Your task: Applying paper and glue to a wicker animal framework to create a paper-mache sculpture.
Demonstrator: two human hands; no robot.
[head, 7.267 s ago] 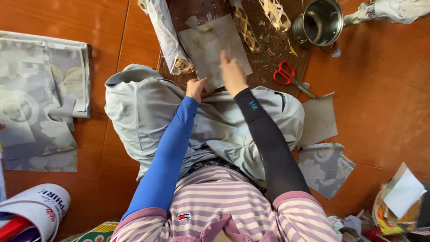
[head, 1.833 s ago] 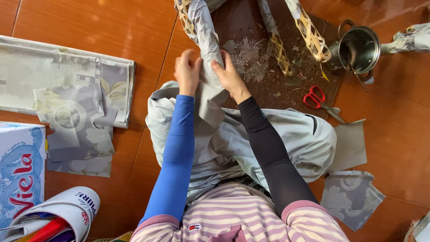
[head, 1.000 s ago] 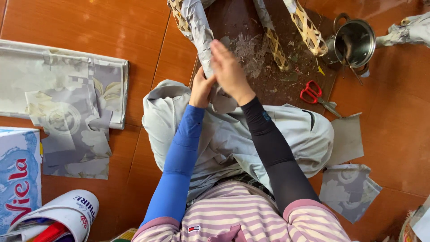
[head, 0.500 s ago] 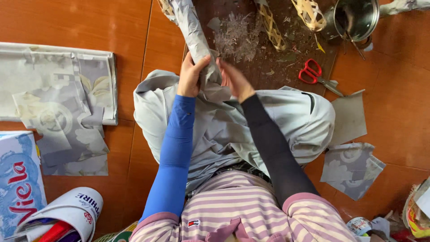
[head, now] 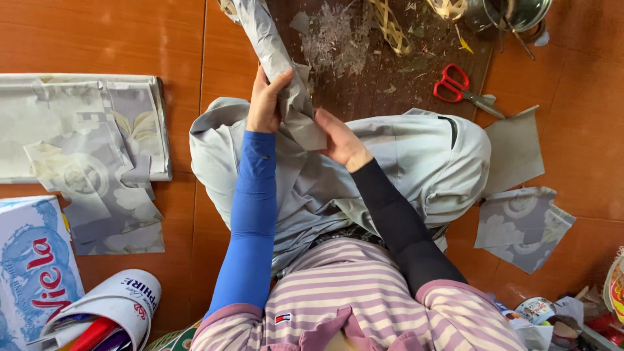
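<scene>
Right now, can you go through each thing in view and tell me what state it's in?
Left hand: gripping the paper-covered strip.
Right hand: closed on the strip's lower end.
Paper-covered strip: partly wrapped, loose end creased.
Red scissors: lying on the floor, blades shut.
Metal pot: upright, open.
Patterned paper stack: flat, some sheets cut.
Grey cloth: spread over the lap.

Matt grey paper sheet [head: 286, 84], glossy wooden floor [head: 97, 36]

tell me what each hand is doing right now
Left hand: closed on the grey paper-wrapped piece.
Right hand: closed on the same piece's lower end.
</scene>
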